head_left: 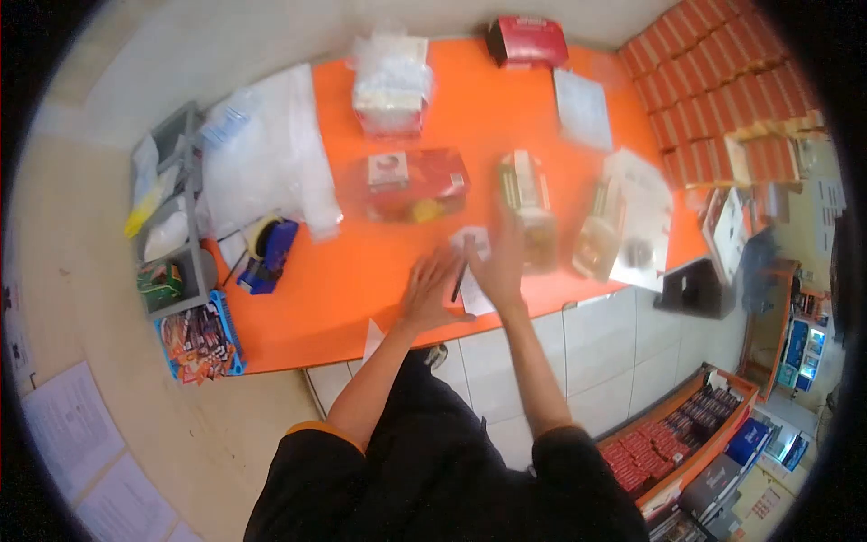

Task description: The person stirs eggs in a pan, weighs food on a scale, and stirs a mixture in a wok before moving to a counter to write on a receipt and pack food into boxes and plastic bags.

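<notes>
My left hand (435, 291) rests on the orange table (361, 280) with its fingers spread, at the left edge of a white paper slip (479, 294). A black pen (460, 282) lies across that slip, between my two hands. My right hand (497, 269) reaches forward over the slip, thumb apart from the stretched, motion-blurred fingers. Those fingers overlap the left side of a blurred pack with a clear, brownish front (539, 239). A similar pack (596, 237) is to its right. Beyond my left hand sits a red box (417, 183) with a white label.
Plastic bags (266, 154) lie at left beside a blue tape dispenser (269, 256) and a grey organizer (191, 226). A bag-topped box (390, 90) and dark red box (526, 42) stand at the back. Orange-and-brown stacks (713, 81) line the right; a drawer of small boxes (646, 452) is below.
</notes>
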The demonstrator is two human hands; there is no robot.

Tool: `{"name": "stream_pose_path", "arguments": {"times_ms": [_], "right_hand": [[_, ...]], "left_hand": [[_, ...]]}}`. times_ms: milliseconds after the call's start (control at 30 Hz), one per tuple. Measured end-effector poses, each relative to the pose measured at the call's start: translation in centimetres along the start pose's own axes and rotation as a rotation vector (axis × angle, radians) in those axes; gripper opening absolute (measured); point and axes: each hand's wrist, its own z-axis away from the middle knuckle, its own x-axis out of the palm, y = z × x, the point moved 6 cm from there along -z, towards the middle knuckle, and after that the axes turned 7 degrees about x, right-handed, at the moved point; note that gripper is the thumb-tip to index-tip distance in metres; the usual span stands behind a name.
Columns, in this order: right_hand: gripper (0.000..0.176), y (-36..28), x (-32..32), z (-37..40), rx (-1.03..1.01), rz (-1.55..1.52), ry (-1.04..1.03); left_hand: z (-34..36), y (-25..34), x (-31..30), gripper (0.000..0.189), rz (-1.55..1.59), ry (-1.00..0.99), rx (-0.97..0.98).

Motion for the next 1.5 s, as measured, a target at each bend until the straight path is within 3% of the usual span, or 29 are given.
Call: {"name": "stream_pose_path", "arguments": {"times_ms": [67, 133, 167, 233, 267, 300, 367, 433, 500, 533, 567, 600, 667, 733, 800, 833, 867, 933, 967, 1000, 1067, 1100, 1200, 1267, 1433, 1500], "right_hand": [[0.059, -0.9, 1.7, -5.0, -0.112, -0.084, -0.061], [0.047, 0.9, 5.1, -9.5, -0.269, -0.039, -0.276], [0.047, 1.4, 5.8, -12.1, -0.293, -0.042, -0.276], [0.038, 3.3, 8.4, -14.6, -0.083, -0.041, -0.563], [0.038, 3.7, 8.6, -14.6, -0.089, -0.038, -0.566], [0.036, 3.7, 8.6, -14.8, -0.166, -0.027, -0.527], [0.036, 4.6, 9.5, -14.2, -0.238, -0.008, -0.478], [0.05, 6.7, 10.5, -10.9, 0.031, -0.335, -0.461], [0.062, 3.0, 7.3, -6.8, -0.08, -0.231, -0.201], [0.065, 2.3, 7.1, -6.0, 0.038, -0.308, -0.251], [0.053, 0.8, 5.9, -5.9, 0.081, -0.471, -0.201], [0.053, 0.3, 5.4, -6.4, 0.087, -0.469, -0.189], [0.045, 1.3, 5.6, -6.3, 0.43, -0.532, -0.33], [0.043, 2.1, 5.4, -6.4, 0.539, -0.483, -0.384], [0.045, 3.7, 6.7, -6.0, 0.135, -0.445, -0.403], [0.057, 4.4, 7.3, -5.8, 0.038, -0.378, -0.49], [0.057, 5.0, 6.8, -5.6, 0.046, -0.381, -0.481], [0.072, 4.4, 6.3, -4.7, -0.256, -0.06, -0.52], [0.081, 4.3, 6.0, -4.6, -0.283, 0.024, -0.568], [0.081, 4.7, 6.3, -4.6, -0.27, 0.017, -0.571], [0.076, 4.7, 7.0, -5.2, -0.273, -0.04, -0.658], [0.065, 4.6, 6.9, -5.3, -0.303, -0.016, -0.671], [0.053, 4.1, 6.0, -5.6, -0.301, -0.132, -0.583], [0.05, 4.0, 5.6, -5.3, -0.262, -0.177, -0.58], [0.044, 4.7, 6.7, -4.3, -0.202, -0.259, -0.57], [0.046, 4.8, 6.9, -3.7, -0.278, 0.149, -0.433]], "left_hand": [[-0.4, -1.5, -1.1, 0.096, 0.08, 0.017, 0.001], [0.7, -4.2, -5.7, 0.088, 0.155, 0.577, 0.032], [-0.3, -4.1, -9.7, 0.083, 0.056, 0.731, -0.09], [-3.2, -4.7, -16.6, 0.068, -0.077, 0.903, -0.244], [-4.5, -5.7, -18.4, 0.058, -0.109, 0.932, -0.272], [-5.3, -7.1, -19.4, 0.058, -0.109, 0.939, -0.27], [-7.2, -12.2, -17.1, 0.045, -0.013, 0.304, -0.52], [-5.5, -12.1, -16.7, 0.041, 0.02, 0.402, -0.423], [-5.0, -11.2, -14.3, 0.038, 0.061, 0.488, -0.307], [-4.3, -11.6, -12.8, 0.036, 0.325, 0.651, -0.294], [-3.8, -12.1, -12.1, 0.034, 0.59, 0.81, -0.281], [-4.0, -12.0, -12.1, 0.034, 0.592, 0.799, -0.273], [-3.3, -12.3, -11.4, 0.034, 0.64, 0.833, -0.433], [-3.6, -10.7, -11.7, 0.037, 0.727, 0.753, -0.545], [-3.6, -11.0, -12.3, 0.037, 0.575, 0.712, -0.471], [-3.8, -11.1, -12.6, 0.043, 0.479, 0.687, -0.308], [-3.5, -11.3, -13.1, 0.043, 0.477, 0.675, -0.303], [-3.5, -9.3, -13.5, 0.053, 0.202, 0.306, -0.091], [-3.1, -8.5, -14.0, 0.066, 0.161, 0.243, 0.002], [-2.8, -9.0, -14.0, 0.066, 0.162, 0.229, -0.003], [-2.1, -10.5, -13.2, 0.065, 0.153, 0.094, -0.104], [-1.8, -11.1, -12.9, 0.065, 0.154, 0.089, -0.105], [-1.2, -12.2, -11.5, 0.056, 0.186, 0.031, -0.26], [-1.3, -10.8, -11.6, 0.042, -0.043, 0.137, -0.197], [-1.6, -10.7, -11.2, 0.034, -0.034, 0.294, -0.181], [-1.1, -10.6, -12.3, 0.03, -0.095, 0.329, -0.21]]}}
